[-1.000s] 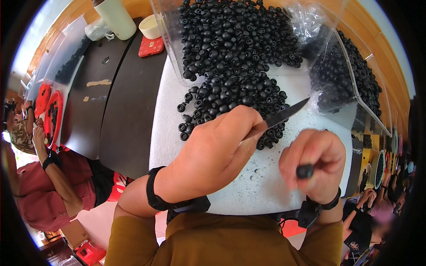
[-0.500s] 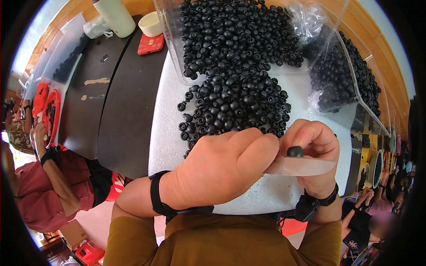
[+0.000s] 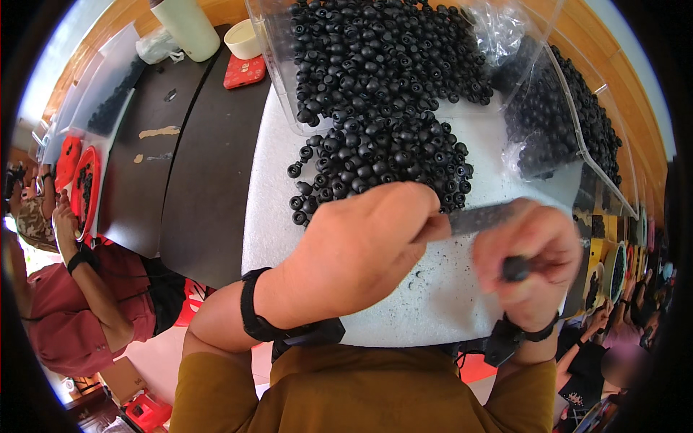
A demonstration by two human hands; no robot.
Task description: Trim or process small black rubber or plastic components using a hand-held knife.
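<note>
My left hand (image 3: 372,252) is closed around one end of a thin flat metal blade (image 3: 478,219), which sticks out toward my right hand. What the fingers grip on the blade is hidden. My right hand (image 3: 540,245), blurred by motion, pinches a small round black rubber-like piece (image 3: 515,268) below the blade, apart from it. Many similar black pieces (image 3: 382,162), some showing a hole, lie in a heap just beyond my left hand on a white foam board (image 3: 433,310). Dark crumbs are scattered on the board between my hands.
A clear plastic bin (image 3: 285,94) full of black pieces lies ahead, its contents spilling onto the board. To the right stands another clear bin (image 3: 610,184) with a bag of pieces. A red phone (image 3: 244,72), a tub and a bottle rest at far left; co-workers sit on both sides.
My right hand has moved right and slightly down with the black piece, away from the blade. The blade, in my left hand, has swung up and now tilts upward to the right.
</note>
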